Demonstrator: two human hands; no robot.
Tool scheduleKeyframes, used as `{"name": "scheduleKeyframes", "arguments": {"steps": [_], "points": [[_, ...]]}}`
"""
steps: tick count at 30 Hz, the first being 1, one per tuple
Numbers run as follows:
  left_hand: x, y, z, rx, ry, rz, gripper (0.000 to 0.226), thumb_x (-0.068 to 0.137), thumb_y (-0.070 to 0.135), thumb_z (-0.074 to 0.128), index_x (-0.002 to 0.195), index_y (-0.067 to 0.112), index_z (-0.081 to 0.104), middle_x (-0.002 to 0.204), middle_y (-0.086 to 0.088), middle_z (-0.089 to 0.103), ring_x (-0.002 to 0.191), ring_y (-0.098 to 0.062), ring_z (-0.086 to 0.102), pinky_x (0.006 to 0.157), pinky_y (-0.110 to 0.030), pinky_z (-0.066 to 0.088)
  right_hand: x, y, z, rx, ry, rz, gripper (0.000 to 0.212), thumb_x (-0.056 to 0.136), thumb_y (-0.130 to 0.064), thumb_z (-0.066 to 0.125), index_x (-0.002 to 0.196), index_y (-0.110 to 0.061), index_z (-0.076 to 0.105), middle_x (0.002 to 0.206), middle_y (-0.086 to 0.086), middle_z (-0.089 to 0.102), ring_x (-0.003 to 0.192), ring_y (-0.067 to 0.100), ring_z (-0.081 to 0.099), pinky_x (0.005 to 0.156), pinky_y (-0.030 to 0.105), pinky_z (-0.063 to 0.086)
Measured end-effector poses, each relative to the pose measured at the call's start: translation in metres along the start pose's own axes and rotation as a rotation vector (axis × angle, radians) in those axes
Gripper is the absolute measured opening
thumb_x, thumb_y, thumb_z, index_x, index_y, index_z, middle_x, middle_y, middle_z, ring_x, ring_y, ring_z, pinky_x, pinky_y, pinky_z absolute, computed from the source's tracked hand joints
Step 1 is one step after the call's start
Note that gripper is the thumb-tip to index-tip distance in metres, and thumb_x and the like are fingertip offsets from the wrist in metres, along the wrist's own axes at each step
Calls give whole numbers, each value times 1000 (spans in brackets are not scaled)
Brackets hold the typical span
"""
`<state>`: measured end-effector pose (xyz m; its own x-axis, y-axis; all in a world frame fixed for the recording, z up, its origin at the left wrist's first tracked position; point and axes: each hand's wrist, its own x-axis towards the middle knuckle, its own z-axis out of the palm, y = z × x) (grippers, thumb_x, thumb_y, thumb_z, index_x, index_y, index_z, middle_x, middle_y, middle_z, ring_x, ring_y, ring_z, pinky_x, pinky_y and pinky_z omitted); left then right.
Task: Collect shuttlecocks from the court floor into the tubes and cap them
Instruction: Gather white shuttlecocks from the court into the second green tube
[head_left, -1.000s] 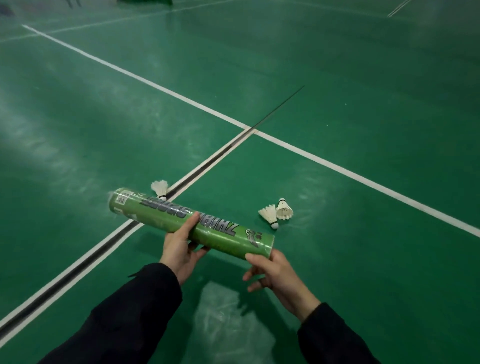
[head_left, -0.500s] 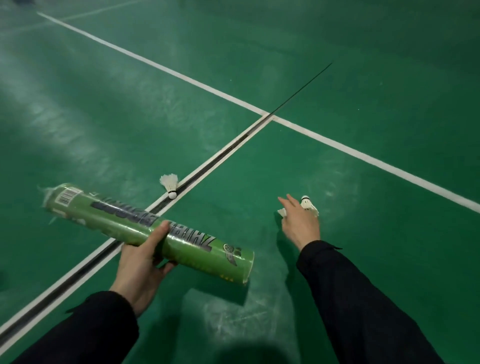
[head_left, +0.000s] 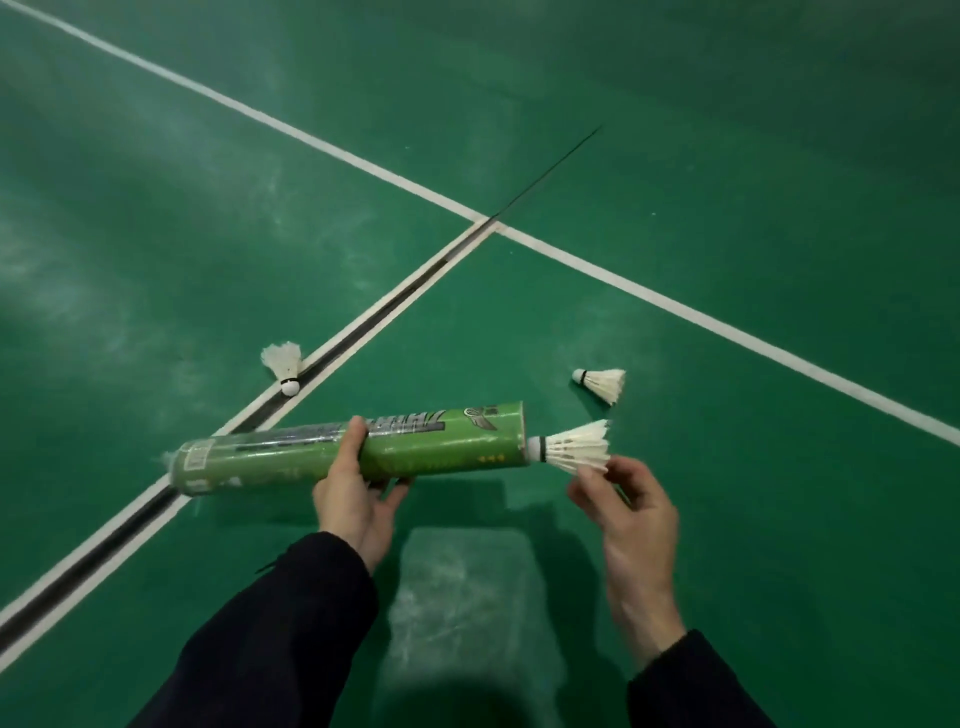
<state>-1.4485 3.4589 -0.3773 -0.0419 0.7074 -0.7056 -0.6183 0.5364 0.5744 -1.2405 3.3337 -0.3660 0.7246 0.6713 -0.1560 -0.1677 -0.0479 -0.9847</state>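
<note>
My left hand (head_left: 353, 493) grips a green shuttlecock tube (head_left: 447, 441) around its middle, holding it level above the court floor. Its right end is open. My right hand (head_left: 623, 499) pinches the feathers of a white shuttlecock (head_left: 574, 447) whose cork tip sits at the tube's open mouth. A second shuttlecock (head_left: 602, 383) lies on the floor just beyond the tube's open end. A third shuttlecock (head_left: 284, 366) lies to the left, beside the dark seam between the white court lines.
White court lines (head_left: 675, 306) cross on the green floor ahead, with a dark seam (head_left: 363, 332) running along one. A pale glossy reflection (head_left: 467, 597) shows on the floor between my dark sleeves.
My right hand picked one shuttlecock off the floor and brought it back to the tube's open end. The tube swung level and moved right in my left hand.
</note>
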Motion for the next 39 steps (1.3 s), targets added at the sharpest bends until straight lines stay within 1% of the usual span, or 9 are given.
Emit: {"name": "scheduleKeyframes", "arguments": {"steps": [3, 7, 11, 15, 20, 27, 29, 34, 39], "points": [[-2, -28, 15, 83, -114, -94, 40, 91, 39, 77, 122, 19, 62, 130, -13, 67, 117, -26, 66, 88, -45, 57, -26, -6, -14, -62, -40, 30, 17, 88, -5, 74, 100, -17, 73, 93, -1, 78, 83, 18, 71, 80, 32, 61], [-13, -56, 36, 192, -306, -164, 37, 93, 41, 76, 123, 23, 65, 134, -10, 67, 114, -22, 68, 85, -43, 58, -45, -37, -40, -215, -195, 2, 24, 96, -7, 59, 107, -27, 69, 85, -13, 74, 52, 13, 56, 55, 32, 55], [-19, -63, 48, 219, -409, -158, 50, 91, 43, 77, 132, 19, 62, 137, -11, 68, 109, -20, 70, 78, -40, 60, -61, -53, -56, -373, -409, 94, 48, 82, -13, 51, 124, -35, 61, 67, 8, 68, 49, 18, 57, 54, 30, 52], [-17, -52, 52, 215, -370, -87, 67, 89, 42, 80, 145, 15, 57, 140, -13, 67, 110, -21, 68, 71, -39, 61, -57, -50, -34, -358, -389, 181, 28, 92, -10, 61, 119, -15, 59, 68, 3, 55, 50, 12, 57, 47, 29, 53], [-8, -23, 41, 150, -313, -47, 68, 85, 41, 83, 142, 14, 58, 135, -12, 70, 122, -27, 67, 72, -41, 64, -41, -42, 7, -307, -290, 140, 10, 93, -11, 69, 103, -12, 71, 64, 3, 57, 51, 15, 56, 47, 32, 51], [4, -13, 36, 127, -332, -65, 73, 85, 40, 84, 143, 7, 53, 134, -15, 68, 123, -28, 67, 80, -46, 65, -49, -27, 28, -329, -72, -85, 29, 87, -14, 77, 113, -25, 69, 90, -7, 76, 69, 8, 68, 55, 20, 50], [6, -14, 36, 141, -347, -68, 76, 83, 41, 84, 144, 8, 54, 134, -15, 69, 122, -28, 67, 79, -45, 64, -51, -30, 26, -330, -93, -82, 26, 88, -13, 75, 109, -27, 69, 87, -11, 75, 56, 6, 62, 49, 18, 46], [6, -24, 42, 168, -382, -69, 73, 84, 43, 82, 145, 12, 56, 129, -8, 71, 116, -23, 69, 84, -45, 61, -50, -35, 18, -378, -299, 35, 5, 96, -22, 66, 92, -21, 69, 41, -11, 51, 34, 4, 42, 42, 20, 35], [2, -28, 48, 169, -395, -49, 71, 83, 41, 81, 144, 16, 55, 127, -7, 72, 119, -24, 68, 81, -45, 61, -36, -36, 13, -230, -353, 240, 42, 79, -28, 66, 114, -3, 63, 48, 0, 49, 39, 14, 43, 41, 24, 37]]}}
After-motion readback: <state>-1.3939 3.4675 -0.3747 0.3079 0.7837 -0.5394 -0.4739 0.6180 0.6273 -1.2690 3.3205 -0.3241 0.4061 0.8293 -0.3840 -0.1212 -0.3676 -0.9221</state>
